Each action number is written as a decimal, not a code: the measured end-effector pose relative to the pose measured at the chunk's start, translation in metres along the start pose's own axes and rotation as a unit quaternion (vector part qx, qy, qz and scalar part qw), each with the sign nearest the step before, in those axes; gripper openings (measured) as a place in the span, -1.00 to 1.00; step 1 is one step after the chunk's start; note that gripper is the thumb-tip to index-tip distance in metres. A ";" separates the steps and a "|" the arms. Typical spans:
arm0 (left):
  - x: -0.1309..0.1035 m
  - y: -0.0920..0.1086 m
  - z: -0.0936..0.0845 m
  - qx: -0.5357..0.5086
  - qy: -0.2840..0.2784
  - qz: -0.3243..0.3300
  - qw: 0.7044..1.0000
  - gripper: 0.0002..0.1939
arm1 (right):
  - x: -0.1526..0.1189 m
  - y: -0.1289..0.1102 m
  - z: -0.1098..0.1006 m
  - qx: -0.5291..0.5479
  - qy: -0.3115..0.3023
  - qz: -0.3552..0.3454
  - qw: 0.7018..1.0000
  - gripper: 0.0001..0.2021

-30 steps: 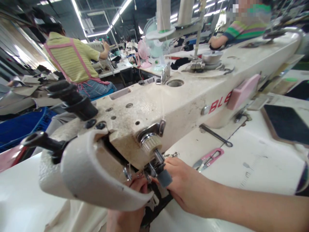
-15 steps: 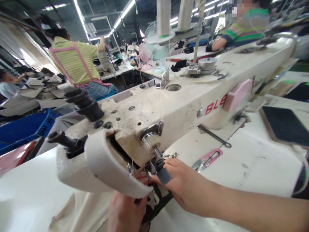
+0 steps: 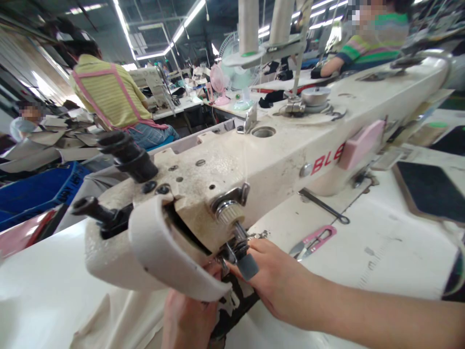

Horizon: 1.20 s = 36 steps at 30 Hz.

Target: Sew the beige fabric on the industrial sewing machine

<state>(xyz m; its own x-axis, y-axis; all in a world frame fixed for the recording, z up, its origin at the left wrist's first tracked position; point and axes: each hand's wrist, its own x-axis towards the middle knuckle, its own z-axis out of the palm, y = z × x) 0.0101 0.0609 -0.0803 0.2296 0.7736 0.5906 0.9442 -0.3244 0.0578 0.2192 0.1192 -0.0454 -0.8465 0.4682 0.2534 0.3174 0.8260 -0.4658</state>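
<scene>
A cream sewing machine (image 3: 218, 169) fills the middle of the view, its curved white guard over the needle area. Under the head lies a dark piece with pale patches (image 3: 238, 300). My left hand (image 3: 191, 312) is on its left side, fingers mostly hidden behind the guard. On the right, my right hand (image 3: 278, 278) rests at the piece beside the presser foot, its fingertips hidden by machine parts. Beige fabric (image 3: 123, 317) lies in folds left of my left hand.
Pink thread snips (image 3: 316, 241) and a dark metal wrench (image 3: 325, 206) lie right of the machine. Farther right is a dark flat panel (image 3: 432, 189). A blue crate (image 3: 39, 194) stands at left. A person in a yellow shirt (image 3: 105, 92) sits beyond.
The view has shifted slightly. The seated person in yellow has lowered a raised arm, and another person's head at far left shows more. My hands have hardly moved.
</scene>
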 end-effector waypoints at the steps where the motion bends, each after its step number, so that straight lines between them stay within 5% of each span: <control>1: 0.001 -0.001 0.000 0.004 -0.002 0.003 1.000 -0.87 | 0.000 0.001 -0.001 0.006 0.004 0.000 1.000 -0.75; 9: 0.000 -0.004 -0.007 0.000 -0.036 0.032 0.999 -0.87 | -0.008 0.010 -0.001 0.115 0.074 0.030 0.990 -0.70; 13: 0.004 0.001 -0.009 -0.003 -0.044 0.011 0.999 -0.85 | -0.008 0.009 0.001 0.102 0.055 0.027 0.993 -0.61; 19: 0.020 0.012 -0.012 0.054 0.028 0.024 0.998 -0.79 | -0.008 0.011 0.002 0.098 0.047 0.028 0.994 -0.62; 36: -0.006 -0.006 -0.012 -0.051 -0.043 0.029 0.997 -0.85 | -0.002 0.003 0.003 0.018 0.005 0.021 1.000 -0.73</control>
<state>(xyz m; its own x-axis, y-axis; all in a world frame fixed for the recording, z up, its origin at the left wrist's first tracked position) -0.0001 0.0515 -0.0742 0.3073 0.7939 0.5246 0.9008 -0.4204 0.1086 0.2205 0.1205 -0.0496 -0.8280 0.5059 0.2419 0.3369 0.7936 -0.5066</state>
